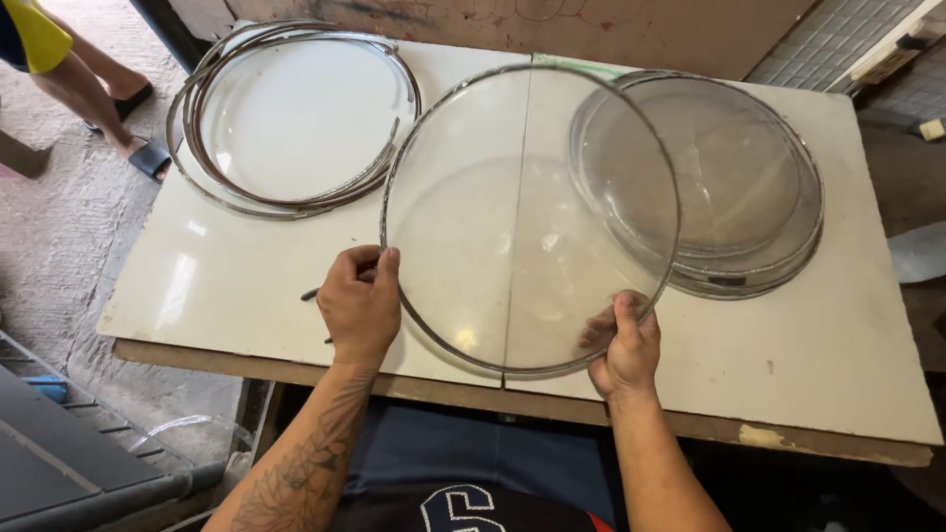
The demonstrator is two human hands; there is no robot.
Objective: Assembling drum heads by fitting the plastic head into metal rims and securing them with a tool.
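Note:
I hold a large clear round disc with a thin metal rim [512,177] tilted above the white table [246,286]. My left hand [360,300] grips its left lower edge. My right hand [626,350] pinches its lower right edge, thumb on top. A stack of similar clear rimmed discs [759,197] lies flat on the table to the right, partly behind the held one. A pile of loose metal hoops [286,113] lies at the table's far left.
Another person's legs in sandals [118,108] stand on the concrete floor at the upper left. A wooden board leans behind the table. A grey metal ledge [59,463] sits at the lower left. The table's front edge is chipped.

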